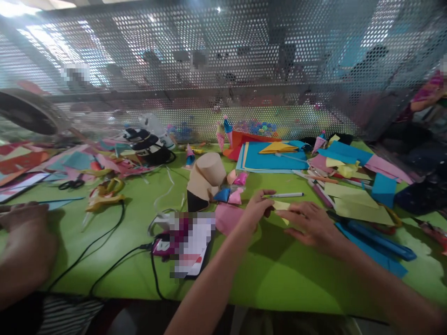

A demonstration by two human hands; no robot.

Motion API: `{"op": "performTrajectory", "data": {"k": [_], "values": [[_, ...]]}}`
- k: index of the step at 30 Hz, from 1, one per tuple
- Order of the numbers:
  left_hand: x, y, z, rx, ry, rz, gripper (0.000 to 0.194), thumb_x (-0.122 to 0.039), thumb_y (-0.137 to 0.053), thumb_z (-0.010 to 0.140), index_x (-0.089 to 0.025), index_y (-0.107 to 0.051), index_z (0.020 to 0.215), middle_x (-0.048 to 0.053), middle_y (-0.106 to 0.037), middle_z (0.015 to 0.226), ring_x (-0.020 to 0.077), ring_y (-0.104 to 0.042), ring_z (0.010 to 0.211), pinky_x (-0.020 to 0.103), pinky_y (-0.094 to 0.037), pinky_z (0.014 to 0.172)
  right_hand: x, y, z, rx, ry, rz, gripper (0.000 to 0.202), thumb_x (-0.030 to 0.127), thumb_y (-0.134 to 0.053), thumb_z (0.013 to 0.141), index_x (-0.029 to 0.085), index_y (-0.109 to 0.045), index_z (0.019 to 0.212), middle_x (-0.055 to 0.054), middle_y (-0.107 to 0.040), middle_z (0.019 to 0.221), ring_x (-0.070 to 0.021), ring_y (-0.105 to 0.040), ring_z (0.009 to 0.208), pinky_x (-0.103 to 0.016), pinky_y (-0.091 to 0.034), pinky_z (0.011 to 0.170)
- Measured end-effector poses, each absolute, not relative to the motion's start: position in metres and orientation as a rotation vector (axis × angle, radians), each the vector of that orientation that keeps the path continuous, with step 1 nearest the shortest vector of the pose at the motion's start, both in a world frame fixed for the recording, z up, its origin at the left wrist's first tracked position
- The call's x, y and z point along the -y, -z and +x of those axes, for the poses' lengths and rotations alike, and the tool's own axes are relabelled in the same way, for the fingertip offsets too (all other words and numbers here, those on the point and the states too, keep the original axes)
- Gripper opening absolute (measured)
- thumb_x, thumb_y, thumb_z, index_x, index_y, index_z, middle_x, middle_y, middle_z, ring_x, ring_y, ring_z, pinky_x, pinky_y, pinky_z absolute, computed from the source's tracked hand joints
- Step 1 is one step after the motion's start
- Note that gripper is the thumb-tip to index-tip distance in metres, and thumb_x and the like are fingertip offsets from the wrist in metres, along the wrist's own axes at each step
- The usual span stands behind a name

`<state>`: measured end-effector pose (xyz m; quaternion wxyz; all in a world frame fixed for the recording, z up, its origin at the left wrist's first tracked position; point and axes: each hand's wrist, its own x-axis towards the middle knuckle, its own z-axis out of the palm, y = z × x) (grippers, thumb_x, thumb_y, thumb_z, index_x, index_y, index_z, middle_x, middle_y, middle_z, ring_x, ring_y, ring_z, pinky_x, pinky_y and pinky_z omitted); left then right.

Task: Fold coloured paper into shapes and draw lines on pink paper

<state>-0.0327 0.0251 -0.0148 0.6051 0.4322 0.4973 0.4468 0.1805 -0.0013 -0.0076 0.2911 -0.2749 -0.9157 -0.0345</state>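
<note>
A small piece of pale yellow paper [281, 205] is between my two hands, above the green table. My left hand [260, 205] pinches its left edge, with the fingers closed. On the other side, my right hand [309, 224] grips it between thumb and fingers. Just beyond the paper lies a white pen [287, 195]. A round pink paper [228, 217] sits left of my left hand, partly covered by that forearm. Small pink and blue folded pieces [230, 188] are grouped behind it, beside a beige roll [211, 168].
A phone [195, 249] and cables lie left of my left forearm. A yellow glue gun [104, 195] and scissors [71, 182] are farther left, near another person's hand [26, 221]. Blue sheets [272, 160] lie behind; a blue cutter [380, 239] and yellow papers [363, 209] lie right.
</note>
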Motion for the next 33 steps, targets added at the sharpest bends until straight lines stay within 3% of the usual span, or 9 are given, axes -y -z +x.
{"op": "performTrajectory", "data": {"k": [4, 8, 11, 16, 21, 24, 28, 33], "values": [[-0.024, 0.015, -0.031, -1.173, -0.973, 1.083, 0.042, -0.018, -0.062, 0.077, -0.014, -0.063, 0.118, -0.005, -0.054, 0.063, 0.0079, -0.044, 0.05, 0.02, -0.03, 0.049, 0.008, 0.008, 0.175, 2.393, 0.176, -0.702, 0.029, 0.012, -0.058, 0.097, 0.026, -0.07, 0.119, -0.008, -0.074, 0.104, -0.023, -0.067, 0.093, -0.037, -0.05, 0.079], [-0.028, 0.02, -0.032, -1.235, -0.921, 1.217, 0.042, -0.016, -0.06, 0.077, -0.014, -0.064, 0.119, -0.005, -0.052, 0.061, 0.0093, -0.044, 0.051, 0.021, -0.03, 0.051, 0.007, 0.018, 0.168, 2.405, 0.031, -0.755, 0.016, 0.018, -0.059, 0.098, 0.024, -0.074, 0.098, -0.004, -0.077, 0.093, -0.02, -0.068, 0.082, -0.033, -0.048, 0.073], [-0.031, 0.025, -0.038, -1.354, -0.883, 1.436, 0.042, -0.013, -0.06, 0.075, -0.016, -0.068, 0.117, -0.004, -0.053, 0.063, 0.0124, -0.047, 0.055, 0.023, -0.033, 0.057, 0.003, 0.025, 0.166, 2.436, -0.062, -0.88, 0.017, 0.027, -0.06, 0.099, 0.028, -0.077, 0.097, -0.002, -0.079, 0.086, -0.019, -0.068, 0.074, -0.031, -0.045, 0.066], [-0.024, 0.02, -0.045, -1.594, -0.613, 1.83, 0.039, -0.02, -0.062, 0.081, -0.023, -0.07, 0.12, 0.008, -0.073, 0.096, 0.0243, -0.065, 0.085, 0.031, -0.044, 0.075, -0.022, 0.015, 0.197, 2.321, -0.009, -1.243, 0.027, 0.031, -0.054, 0.1, 0.031, -0.076, 0.115, -0.004, -0.081, 0.104, -0.022, -0.072, 0.081, -0.031, -0.046, 0.066], [-0.015, -0.002, -0.047, -1.789, -0.251, 2.053, 0.051, -0.042, -0.06, 0.091, -0.024, -0.059, 0.138, 0.012, -0.075, 0.115, 0.0334, -0.069, 0.105, 0.039, -0.049, 0.085, -0.051, 0.002, 0.253, 2.115, 0.135, -1.717, 0.026, 0.035, -0.056, 0.095, 0.022, -0.079, 0.093, -0.011, -0.078, 0.109, -0.0253, -0.069, 0.083, -0.032, -0.039, 0.061], [-0.014, -0.01, -0.049, -1.726, -0.319, 2.101, 0.043, -0.038, -0.061, 0.092, -0.023, -0.062, 0.132, 0.01, -0.075, 0.11, 0.029, -0.07, 0.101, 0.036, -0.05, 0.084, -0.056, 0.007, 0.263, 2.12, 0.149, -1.884, 0.024, 0.037, -0.06, 0.091, 0.023, -0.079, 0.084, -0.009, -0.078, 0.099, -0.0229, -0.067, 0.077, -0.031, -0.034, 0.058], [-0.017, -0.01, -0.05, -1.346, -0.389, 2.231, 0.023, -0.029, -0.064, 0.089, -0.02, -0.073, 0.107, 0.006, -0.075, 0.107, 0.0221, -0.068, 0.097, 0.03, -0.05, 0.083, -0.057, 0.02, 0.254, 2.135, 0.148, -2.039, 0.023, 0.042, -0.065, 0.088, 0.023, -0.077, 0.081, -0.01, -0.075, 0.096, -0.0234, -0.065, 0.077, -0.03, -0.029, 0.056], [-0.017, -0.007, -0.047, -1.161, -0.165, 2.336, 0.025, -0.024, -0.062, 0.087, -0.021, -0.079, 0.105, 0.006, -0.075, 0.104, 0.0211, -0.068, 0.095, 0.028, -0.05, 0.081, -0.058, 0.026, 0.249, 2.15, 0.139, -2.126, 0.019, 0.038, -0.065, 0.087, 0.022, -0.075, 0.085, -0.012, -0.075, 0.098, -0.0251, -0.066, 0.079, -0.031, -0.032, 0.059]]}}
